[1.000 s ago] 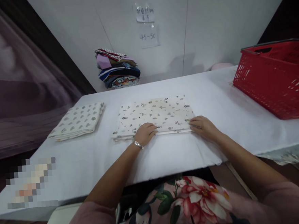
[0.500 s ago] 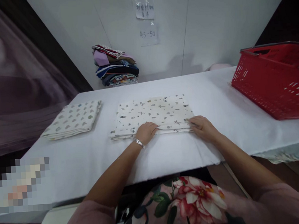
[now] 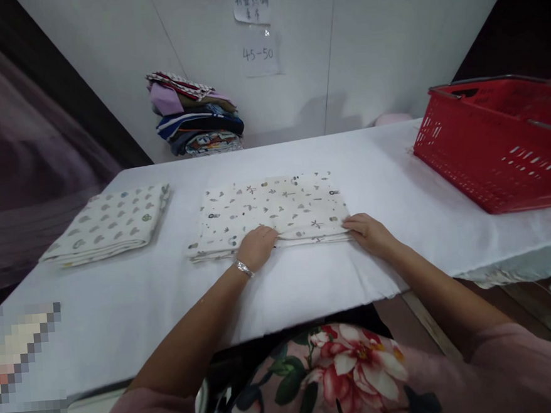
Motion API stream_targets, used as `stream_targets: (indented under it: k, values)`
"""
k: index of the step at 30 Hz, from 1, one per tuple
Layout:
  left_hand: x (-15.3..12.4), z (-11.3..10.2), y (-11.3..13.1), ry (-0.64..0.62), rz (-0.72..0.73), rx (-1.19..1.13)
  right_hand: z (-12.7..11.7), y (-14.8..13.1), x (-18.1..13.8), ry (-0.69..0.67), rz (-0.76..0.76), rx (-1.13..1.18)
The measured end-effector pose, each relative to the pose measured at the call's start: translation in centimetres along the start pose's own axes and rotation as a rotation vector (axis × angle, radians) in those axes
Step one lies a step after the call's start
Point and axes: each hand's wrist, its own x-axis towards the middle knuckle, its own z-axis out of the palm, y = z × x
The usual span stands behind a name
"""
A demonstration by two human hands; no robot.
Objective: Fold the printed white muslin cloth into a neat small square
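A white cloth printed with small palm trees and animals lies folded flat in front of me. Its near edge shows several layers. My left hand, with a silver bracelet at the wrist, is closed on that edge near its middle; some of its fingertips are hidden. At the near right corner, my right hand pinches the same cloth between thumb and fingers. To the left lies a second folded cloth, white with grey mushroom-like prints, touched by neither hand.
A white sheet covers the table. On the right stands a red plastic basket. A stack of folded fabrics sits at the back against the wall, below paper signs. A purple curtain hangs at far left.
The view has turned slightly, so everything appears a little further left. Both hands keep nearly the same places on the folded cloth's near edge.
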Motion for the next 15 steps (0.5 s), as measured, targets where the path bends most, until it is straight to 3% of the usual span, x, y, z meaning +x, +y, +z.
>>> stream_targets:
  k: [6,15]
  values:
    - [-0.1,0.7,-0.3,0.025,0.011,0.028,-0.5,-0.4,-0.8,-0.001,0.049,0.022]
    - [-3.0,-0.6,-2.3,-0.008,0.067,-0.068,-0.7,-0.5,-1.7,-0.143,-0.107,-0.045]
